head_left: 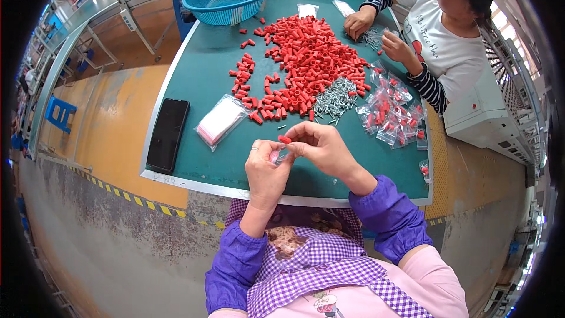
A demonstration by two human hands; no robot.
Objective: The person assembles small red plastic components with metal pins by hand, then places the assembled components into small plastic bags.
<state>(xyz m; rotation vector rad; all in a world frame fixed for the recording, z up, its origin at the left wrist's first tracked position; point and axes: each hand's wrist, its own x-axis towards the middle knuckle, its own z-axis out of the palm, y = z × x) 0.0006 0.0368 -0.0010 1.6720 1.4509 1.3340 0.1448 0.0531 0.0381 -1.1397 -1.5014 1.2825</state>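
Near the table's front edge, my left hand [263, 172] is closed around a small clear plastic bag [275, 156], mostly hidden by the fingers. Right beside it, my right hand [325, 152] pinches a red plastic cap [285, 139] between thumb and fingertips, at the bag's upper end. Beyond both hands spreads a large heap of similar red caps [321, 53]. A pile of small silvery screws [336, 100] lies against its near right side. Further right, several filled clear bags [388, 112] overlap, with red caps showing inside.
Left on the green table [200, 70] are a black phone [168, 135] and a stack of flat plastic bags [222, 121]. A blue basket [231, 16] stands at the far left corner. Across on the right, another person's hands [360, 22] work by more screws [372, 38].
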